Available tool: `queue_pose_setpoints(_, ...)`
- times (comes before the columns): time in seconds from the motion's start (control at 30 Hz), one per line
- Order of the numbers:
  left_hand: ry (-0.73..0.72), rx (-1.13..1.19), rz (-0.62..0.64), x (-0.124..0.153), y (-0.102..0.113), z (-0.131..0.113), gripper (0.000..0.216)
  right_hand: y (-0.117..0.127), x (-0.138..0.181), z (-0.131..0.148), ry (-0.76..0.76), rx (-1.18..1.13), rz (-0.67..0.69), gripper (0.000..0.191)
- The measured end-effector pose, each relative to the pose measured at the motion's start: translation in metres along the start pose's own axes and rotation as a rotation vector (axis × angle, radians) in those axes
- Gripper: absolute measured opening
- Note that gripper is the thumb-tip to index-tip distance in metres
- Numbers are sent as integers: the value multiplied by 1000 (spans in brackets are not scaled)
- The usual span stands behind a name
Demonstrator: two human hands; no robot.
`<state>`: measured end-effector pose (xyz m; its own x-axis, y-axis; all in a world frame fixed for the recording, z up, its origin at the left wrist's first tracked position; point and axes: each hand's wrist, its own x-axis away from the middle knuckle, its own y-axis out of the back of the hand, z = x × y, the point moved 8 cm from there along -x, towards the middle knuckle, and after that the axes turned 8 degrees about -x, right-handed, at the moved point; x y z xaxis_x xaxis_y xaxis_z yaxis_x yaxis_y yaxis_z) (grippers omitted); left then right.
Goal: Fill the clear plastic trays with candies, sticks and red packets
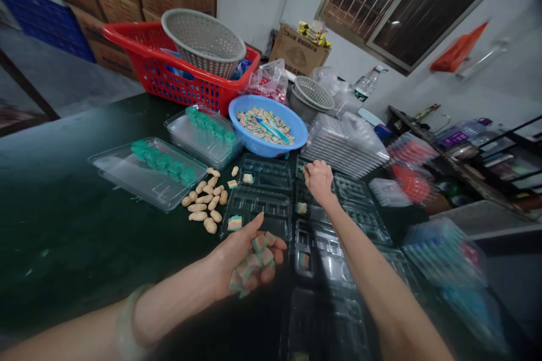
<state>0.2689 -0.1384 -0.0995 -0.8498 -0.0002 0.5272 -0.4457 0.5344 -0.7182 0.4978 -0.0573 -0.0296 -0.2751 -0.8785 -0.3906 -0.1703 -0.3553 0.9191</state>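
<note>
My left hand (254, 259) is turned palm up and cupped round a pile of striped candy pieces (254, 262) in pink, green and cream. Farther off, my right hand (318, 180) has its fingers pinched together over a clear plastic compartment tray (296, 164); whatever lies between the fingertips is hidden. Similar clear trays (265, 203) stand in rows on the dark table. Single striped candies sit in corner compartments of several trays, such as the candy (235, 223) just beyond my left thumb and another candy (304, 260) under my right forearm.
Peanuts (205, 200) lie left of the trays. Behind them are clear boxes (161, 172) topped with green cups, a blue basin (237, 138) of candies with a blue tool in it, and a red basket (182, 82). Stacked trays (339, 144) stand at the back right.
</note>
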Motion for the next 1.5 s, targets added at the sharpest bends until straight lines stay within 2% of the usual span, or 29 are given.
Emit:
queue_pose_setpoints(0.2, -11, 9, -2, 2, -1, -2, 59, -11, -3, 7, 97, 36, 111, 22)
queue_pose_setpoints(0.73, -9, 8, -20, 2, 2, 0, 56, -16, -12, -11, 88, -68, 300, 17)
queue_pose_setpoints(1.0, -20, 8, -41, 2, 4, 0, 57, -17, -12, 6, 62, 51, 293, 22)
queue_pose_setpoints(1.3, -16, 21, -28, 2, 0, -3, 52, -22, -8, 8, 47, 18, 358, 24)
queue_pose_setpoints(1.5, -32, 20, -16, 2, 2, -2, 54, -17, -1, -3, 3, -63, 246, 34)
